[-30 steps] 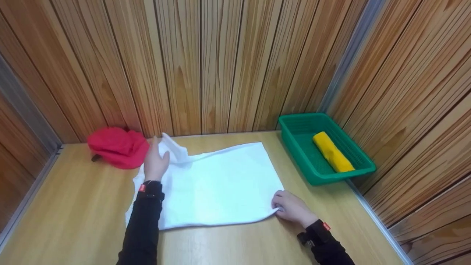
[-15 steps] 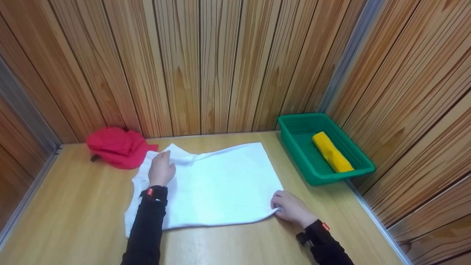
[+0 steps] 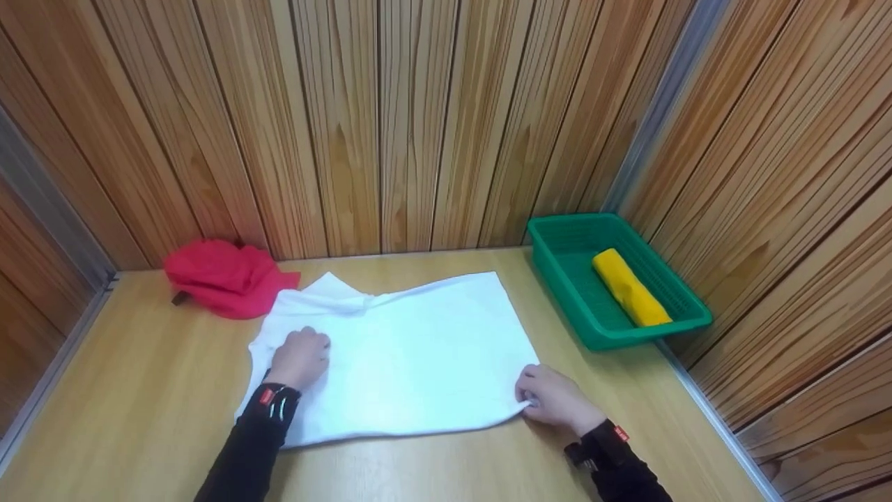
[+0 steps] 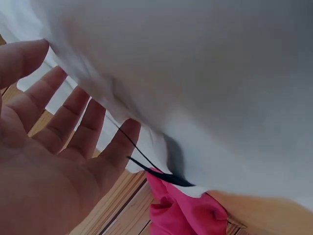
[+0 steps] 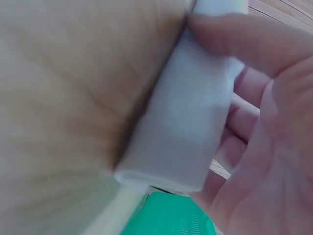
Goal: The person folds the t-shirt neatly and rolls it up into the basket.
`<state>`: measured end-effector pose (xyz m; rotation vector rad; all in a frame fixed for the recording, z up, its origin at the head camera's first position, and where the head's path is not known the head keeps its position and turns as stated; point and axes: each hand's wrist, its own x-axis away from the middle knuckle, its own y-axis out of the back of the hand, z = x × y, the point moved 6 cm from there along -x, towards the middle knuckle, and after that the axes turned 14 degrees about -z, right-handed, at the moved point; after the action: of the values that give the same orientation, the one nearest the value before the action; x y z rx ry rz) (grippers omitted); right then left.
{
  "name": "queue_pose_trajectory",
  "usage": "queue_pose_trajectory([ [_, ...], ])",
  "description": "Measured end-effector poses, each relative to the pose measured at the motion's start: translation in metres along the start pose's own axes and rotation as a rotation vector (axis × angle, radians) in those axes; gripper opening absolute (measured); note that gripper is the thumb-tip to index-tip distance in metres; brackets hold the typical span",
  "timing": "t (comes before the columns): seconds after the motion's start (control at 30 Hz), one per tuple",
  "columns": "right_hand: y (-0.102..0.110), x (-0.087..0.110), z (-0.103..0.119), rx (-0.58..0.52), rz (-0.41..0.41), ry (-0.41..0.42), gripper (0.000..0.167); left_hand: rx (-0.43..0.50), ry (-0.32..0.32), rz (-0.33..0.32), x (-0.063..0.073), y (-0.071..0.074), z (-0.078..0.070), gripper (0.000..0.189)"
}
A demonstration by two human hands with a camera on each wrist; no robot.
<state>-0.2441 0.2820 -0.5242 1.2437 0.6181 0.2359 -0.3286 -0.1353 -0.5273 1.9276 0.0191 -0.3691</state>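
Place: a small panelled booth or work bay; whether it sits in a home, lab or shop, cannot tell. Evidence: a light wood-look tabletop (image 3: 418, 468) is closed in by a back wall (image 3: 411, 125), a left wall (image 3: 28, 314) and a right wall (image 3: 787, 209), all in wood-grain panelling with dark seams. Grey strips cover both rear corners, the left strip (image 3: 42, 192) and the right strip (image 3: 663, 104) alike; a pale trim (image 3: 716, 418) lines the tabletop's right edge
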Motion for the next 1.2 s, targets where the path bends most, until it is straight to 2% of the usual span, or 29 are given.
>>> queue_pose_trajectory([
  [0.17, 0.003, 0.004, 0.003, -0.013, 0.05, -0.017, 0.023, 0.004, -0.082, -0.041, 0.014, 0.004, -0.001, 0.017],
  [0.23, 0.005, 0.004, 0.005, -0.019, 0.064, -0.018, 0.026, 0.006, -0.087, -0.047, 0.017, 0.005, -0.002, 0.018],
  [0.4, 0.007, 0.004, 0.005, -0.067, 0.145, -0.039, 0.033, 0.047, -0.012, 0.009, 0.015, 0.008, -0.002, 0.012],
  [0.47, 0.009, 0.002, 0.002, -0.112, 0.174, -0.057, 0.034, 0.09, 0.041, 0.033, 0.01, 0.012, -0.001, 0.009],
  [0.53, 0.011, -0.003, -0.001, -0.155, 0.181, -0.065, 0.03, 0.119, 0.075, 0.026, 0.002, 0.017, 0.001, 0.01],
  [0.67, 0.014, -0.027, -0.013, -0.184, 0.127, -0.098, 0.016, 0.137, 0.089, -0.082, -0.02, 0.033, 0.004, 0.014],
  [0.8, 0.011, -0.063, -0.032, -0.15, 0.053, -0.249, 0.013, 0.159, 0.164, -0.175, -0.037, 0.038, 0.016, 0.025],
  [0.9, 0.004, -0.09, -0.044, -0.145, 0.025, -0.377, 0.021, 0.175, 0.196, -0.189, -0.044, 0.032, 0.022, 0.029],
  [0.97, -0.004, -0.106, -0.049, -0.143, 0.009, -0.418, 0.027, 0.162, 0.181, -0.185, -0.045, 0.026, 0.023, 0.028],
  [1.07, -0.019, -0.126, -0.057, -0.122, -0.004, -0.462, 0.033, 0.094, 0.142, -0.187, -0.045, 0.017, 0.024, 0.022],
  [1.2, -0.035, -0.14, -0.061, -0.027, -0.015, -0.503, 0.035, -0.03, 0.138, -0.175, -0.042, 0.003, 0.025, 0.01],
])
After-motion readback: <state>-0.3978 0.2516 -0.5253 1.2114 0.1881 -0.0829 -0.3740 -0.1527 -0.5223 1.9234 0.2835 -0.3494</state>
